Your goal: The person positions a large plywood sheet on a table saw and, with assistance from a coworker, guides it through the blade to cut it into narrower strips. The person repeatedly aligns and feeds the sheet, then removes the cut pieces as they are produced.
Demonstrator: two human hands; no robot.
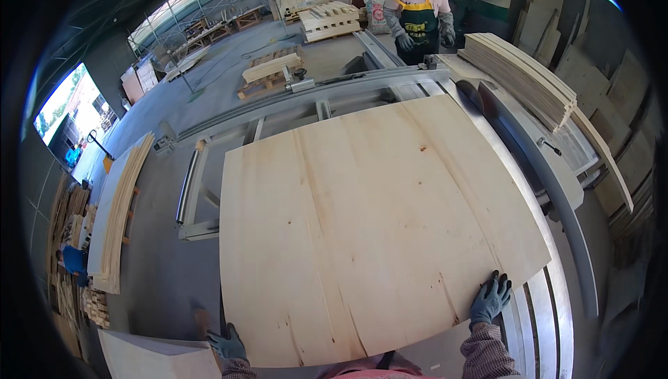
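Observation:
A large pale plywood panel [376,219] lies flat across the sliding table of a panel saw in front of me. My left hand [228,345], in a grey-blue glove, is at the panel's near left corner with its fingers stretched out to the left; its contact with the edge is hard to make out. At the near right edge, my right hand [490,300], gloved alike, rests its spread fingers on the panel's top face. The thumb's place there is hidden.
A metal fence [550,191] runs along the right. Beyond it lie stacked boards [522,76]. A co-worker [419,10] in an apron and gloves stands at the far end. Another stack [118,219] stands left, with a pale board [160,358] near my left hand.

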